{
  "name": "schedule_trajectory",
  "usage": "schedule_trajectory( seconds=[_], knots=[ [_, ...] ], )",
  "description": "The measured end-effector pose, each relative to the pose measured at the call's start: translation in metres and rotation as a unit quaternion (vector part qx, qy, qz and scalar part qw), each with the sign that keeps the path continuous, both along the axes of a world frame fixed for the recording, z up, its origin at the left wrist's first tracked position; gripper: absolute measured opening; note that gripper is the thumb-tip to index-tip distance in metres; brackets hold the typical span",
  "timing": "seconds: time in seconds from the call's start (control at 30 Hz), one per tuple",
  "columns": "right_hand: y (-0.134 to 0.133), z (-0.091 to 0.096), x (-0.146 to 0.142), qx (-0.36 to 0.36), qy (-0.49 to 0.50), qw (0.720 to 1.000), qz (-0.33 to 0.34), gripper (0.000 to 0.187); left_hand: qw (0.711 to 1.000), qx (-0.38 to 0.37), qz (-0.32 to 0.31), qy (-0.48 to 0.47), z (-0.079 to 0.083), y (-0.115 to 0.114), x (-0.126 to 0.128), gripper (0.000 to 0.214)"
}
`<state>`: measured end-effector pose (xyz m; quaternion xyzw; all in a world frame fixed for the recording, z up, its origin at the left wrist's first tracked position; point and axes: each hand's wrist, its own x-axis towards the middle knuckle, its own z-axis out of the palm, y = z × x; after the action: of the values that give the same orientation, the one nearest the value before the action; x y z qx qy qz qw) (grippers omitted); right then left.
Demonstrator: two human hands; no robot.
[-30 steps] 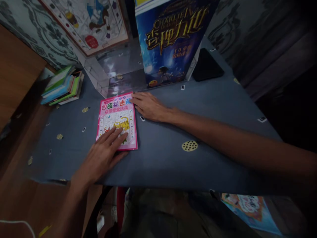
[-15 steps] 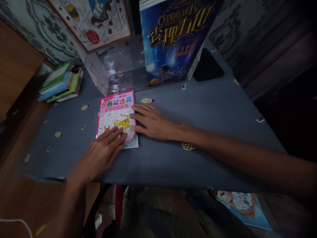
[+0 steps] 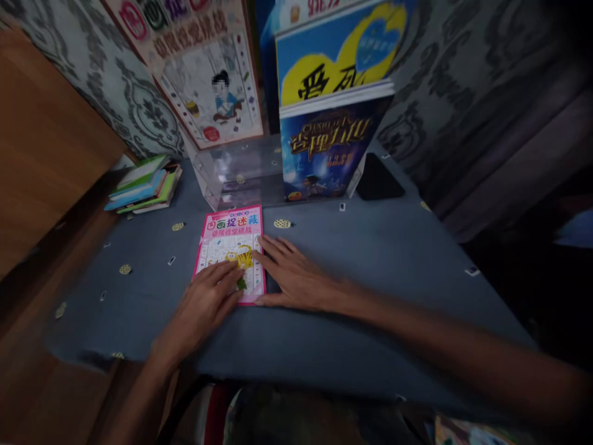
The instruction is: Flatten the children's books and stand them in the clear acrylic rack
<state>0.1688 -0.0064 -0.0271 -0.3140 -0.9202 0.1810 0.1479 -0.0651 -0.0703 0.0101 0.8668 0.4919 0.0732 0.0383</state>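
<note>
A pink-bordered picture book [image 3: 220,239] with a yellow cartoon cat on its cover lies closed on the table. My left hand [image 3: 208,296] rests across its lower left part, fingers stretched over the cover and hiding some of the picture. My right hand [image 3: 291,278] lies at the book's right edge with its fingers spread, the fingertips touching that edge and the thumb near the lower right corner. Neither hand grips the book.
Behind the book, a clear stand [image 3: 245,179] holds a large picture book [image 3: 213,93] at left and a blue book [image 3: 324,148] at right, with a yellow-and-blue book [image 3: 343,49] behind it. A book stack [image 3: 143,185] sits left, a black flat object [image 3: 380,178] right.
The view has tilted up, so everything sits lower. The pale sheet or book that stuck out under the pink book's lower edge no longer shows. My right thumb has spread towards the lower corner.
</note>
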Motion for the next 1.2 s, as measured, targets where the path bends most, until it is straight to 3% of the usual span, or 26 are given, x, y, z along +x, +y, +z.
schedule_trajectory(
  seconds=[0.27, 0.53, 0.63, 0.7, 0.77, 0.87, 1.03, 1.1, 1.2],
  knots=[
    [0.016, 0.01, -0.005, -0.037, -0.008, 0.999, -0.016, 0.096, 0.992, 0.011, 0.121, 0.021, -0.016, 0.053, -0.023, 0.047],
    [0.059, 0.016, -0.037, -0.029, -0.029, 0.989, -0.14, 0.077, 0.966, 0.018, 0.254, 0.037, -0.01, 0.081, -0.011, 0.043],
    [0.057, 0.015, -0.041, -0.019, -0.017, 0.987, -0.162, 0.073, 0.964, 0.029, 0.26, -0.038, -0.015, 0.085, -0.016, 0.04],
    [0.055, 0.013, -0.042, -0.02, -0.016, 0.986, -0.162, 0.072, 0.95, 0.029, 0.269, -0.153, -0.019, 0.09, -0.024, 0.039],
    [0.054, 0.011, -0.042, -0.024, -0.019, 0.986, -0.163, 0.072, 0.913, 0.006, 0.272, -0.303, -0.022, 0.097, -0.033, 0.037],
    [0.055, 0.009, -0.041, -0.028, -0.017, 0.986, -0.165, 0.072, 0.815, -0.036, 0.27, -0.512, -0.022, 0.106, -0.045, 0.033],
    [0.053, 0.012, -0.041, -0.034, -0.019, 0.985, -0.166, 0.072, 0.64, -0.161, 0.308, -0.686, -0.019, 0.106, -0.053, 0.034],
    [0.051, 0.013, -0.04, -0.038, -0.025, 0.986, -0.163, 0.071, 0.603, -0.218, 0.295, -0.709, -0.02, 0.103, -0.051, 0.029],
    [0.048, 0.01, -0.037, -0.037, -0.023, 0.986, -0.158, 0.07, 0.588, -0.262, 0.263, -0.718, -0.021, 0.098, -0.045, 0.022]
  ],
)
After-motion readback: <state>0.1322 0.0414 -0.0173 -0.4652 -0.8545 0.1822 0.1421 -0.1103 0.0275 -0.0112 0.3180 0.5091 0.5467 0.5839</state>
